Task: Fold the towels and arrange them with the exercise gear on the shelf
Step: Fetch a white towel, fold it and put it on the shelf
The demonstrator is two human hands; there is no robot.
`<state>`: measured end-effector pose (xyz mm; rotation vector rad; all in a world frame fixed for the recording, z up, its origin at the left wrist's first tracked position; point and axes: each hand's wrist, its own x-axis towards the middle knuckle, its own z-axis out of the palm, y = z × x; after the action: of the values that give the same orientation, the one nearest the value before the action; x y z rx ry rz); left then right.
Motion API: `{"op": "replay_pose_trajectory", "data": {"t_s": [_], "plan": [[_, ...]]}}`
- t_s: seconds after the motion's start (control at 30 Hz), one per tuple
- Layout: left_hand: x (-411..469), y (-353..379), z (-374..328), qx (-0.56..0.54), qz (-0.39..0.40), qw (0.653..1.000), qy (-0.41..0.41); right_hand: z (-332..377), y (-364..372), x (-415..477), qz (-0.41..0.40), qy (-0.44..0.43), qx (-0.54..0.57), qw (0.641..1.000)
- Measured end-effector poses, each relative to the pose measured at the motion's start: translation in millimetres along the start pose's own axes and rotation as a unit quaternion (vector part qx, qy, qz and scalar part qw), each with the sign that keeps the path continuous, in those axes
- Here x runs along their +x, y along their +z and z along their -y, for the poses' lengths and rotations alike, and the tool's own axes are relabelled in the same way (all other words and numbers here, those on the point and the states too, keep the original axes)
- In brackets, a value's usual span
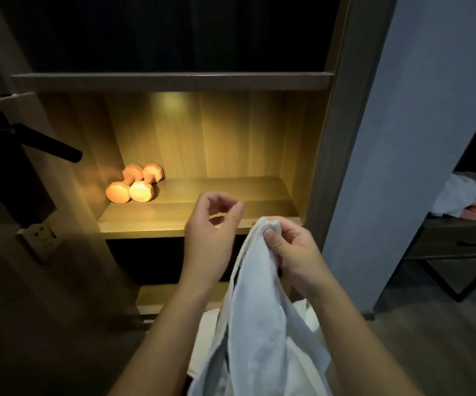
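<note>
A white towel [256, 315] hangs down in front of me, pinched at its top edge by my right hand [291, 252]. My left hand [211, 232] hovers just left of that edge with its fingers curled and apart, holding nothing. Both hands are in front of a lit wooden shelf [202, 221]. Two pink dumbbells [135, 182] lie side by side at the shelf's back left. More white cloth [308, 312] lies low behind the hanging towel.
A black door handle [45, 144] juts out at the left, with a wall socket [41, 232] below it. At the right, a dark side table [456, 241] carries crumpled white and pink cloth [468, 198]. A grey wall panel [402, 138] separates it from the shelf.
</note>
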<state>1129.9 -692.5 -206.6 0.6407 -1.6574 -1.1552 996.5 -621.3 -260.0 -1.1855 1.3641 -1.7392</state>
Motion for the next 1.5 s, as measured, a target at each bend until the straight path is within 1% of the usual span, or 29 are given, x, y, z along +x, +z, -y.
{"op": "replay_pose_trajectory", "data": {"t_s": [0.07, 0.1, 0.17, 0.2, 0.23, 0.27, 0.33, 0.37, 0.4, 0.43, 0.47, 0.5, 0.57, 0.6, 0.67, 0.7, 0.73, 0.8, 0.87, 0.9, 1.03, 1.1, 1.2, 1.27, 1.37, 1.43, 1.5], "plan": [[-3, -12, 16, 0.065, 0.06, 0.994, 0.056, -19, -13, 5, -0.002, 0.045, 0.019, 0.999], [-8, -19, 26, 0.094, 0.116, 0.985, 0.088, -30, -19, 8, 0.0, 0.063, 0.035, 0.997], [-23, -30, 40, 0.168, 0.218, 0.951, 0.143, -52, -30, 11, 0.001, 0.106, 0.07, 0.992], [-32, -33, 45, 0.203, 0.243, 0.934, 0.165, -63, -36, 11, 0.002, 0.126, 0.097, 0.987], [-40, -37, 53, 0.215, 0.252, 0.927, 0.173, -73, -41, 11, 0.0, 0.142, 0.135, 0.981], [-46, -42, 60, 0.217, 0.24, 0.932, 0.164, -83, -45, 9, 0.0, 0.153, 0.178, 0.972], [-55, -55, 70, 0.209, 0.189, 0.949, 0.142, -97, -49, 5, -0.003, 0.176, 0.264, 0.948], [-59, -63, 73, 0.206, 0.182, 0.953, 0.127, -102, -50, 2, -0.011, 0.188, 0.297, 0.936], [-63, -70, 74, 0.213, 0.198, 0.951, 0.106, -107, -52, 1, -0.018, 0.196, 0.32, 0.927], [-67, -76, 73, 0.234, 0.238, 0.938, 0.093, -111, -53, 1, -0.029, 0.201, 0.332, 0.921], [-71, -81, 72, 0.266, 0.28, 0.918, 0.092, -115, -55, 1, -0.04, 0.207, 0.334, 0.919], [-76, -84, 69, 0.302, 0.307, 0.896, 0.104, -117, -57, 2, -0.05, 0.216, 0.323, 0.92], [-82, -87, 58, 0.354, 0.328, 0.862, 0.153, -122, -62, 2, -0.048, 0.235, 0.286, 0.928], [-83, -88, 51, 0.358, 0.339, 0.854, 0.168, -125, -63, 1, -0.039, 0.244, 0.268, 0.931], [-86, -92, 39, 0.313, 0.39, 0.847, 0.181, -130, -66, -2, -0.023, 0.265, 0.25, 0.931], [-87, -93, 34, 0.289, 0.428, 0.84, 0.167, -132, -67, -5, -0.02, 0.276, 0.251, 0.927], [-89, -93, 30, 0.286, 0.468, 0.825, 0.137, -135, -69, -7, -0.023, 0.286, 0.256, 0.923], [-95, -88, 28, 0.327, 0.513, 0.792, 0.052, -138, -72, -12, -0.038, 0.299, 0.251, 0.92], [-106, -83, 39, 0.385, 0.501, 0.775, 0.023, -140, -75, -16, -0.059, 0.305, 0.236, 0.921], [-110, -80, 45, 0.411, 0.485, 0.772, 0.012, -141, -77, -18, -0.071, 0.305, 0.226, 0.922], [-117, -77, 65, 0.46, 0.436, 0.773, -0.012, -142, -78, -26, -0.098, 0.303, 0.137, 0.938], [-115, -81, 72, 0.446, 0.423, 0.787, -0.048, -143, -75, -28, -0.096, 0.305, 0.097, 0.942], [-106, -85, 77, 0.388, 0.391, 0.826, -0.121, -141, -70, -27, -0.084, 0.293, 0.062, 0.95], [-100, -85, 79, 0.378, 0.37, 0.838, -0.131, -138, -67, -25, -0.079, 0.289, 0.035, 0.954], [-91, -81, 83, 0.397, 0.368, 0.834, -0.103, -134, -63, -22, -0.083, 0.288, 0.023, 0.954], [-88, -76, 89, 0.404, 0.382, 0.824, -0.111, -130, -59, -20, -0.09, 0.29, 0.028, 0.952], [-85, -72, 96, 0.401, 0.364, 0.832, -0.12, -126, -57, -21, -0.101, 0.298, 0.036, 0.948]]}}
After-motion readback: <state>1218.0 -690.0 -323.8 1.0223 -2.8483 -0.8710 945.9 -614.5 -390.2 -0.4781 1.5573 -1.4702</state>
